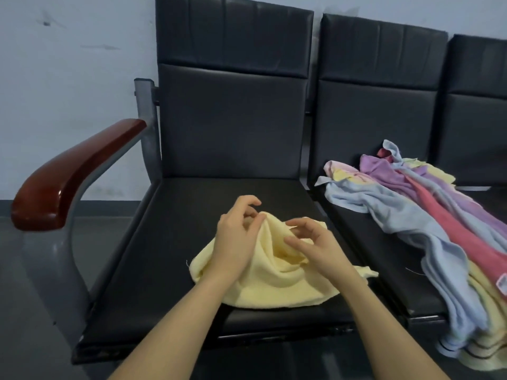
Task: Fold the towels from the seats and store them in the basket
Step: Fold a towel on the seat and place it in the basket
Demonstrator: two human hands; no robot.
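Both hands work a crumpled yellow towel (274, 283) on the left seat (164, 242).

The left hand (236, 242) pinches a raised fold of the towel, fingers (248, 204) curled. The right hand (315, 242) grips the cloth beside it, fingers (297, 242) bent around a bunched ridge. A pile of towels (428, 223), blue, pink, purple and yellow, lies on the adjacent seat (365, 259), apart from the yellow towel. A red-brown armrest (68, 176) stands at the far left.

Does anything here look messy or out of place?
Yes: a tangled heap of blue, pink, purple and yellow towels sprawls across the black middle seat and droops over its front edge, looking ready to slide off.
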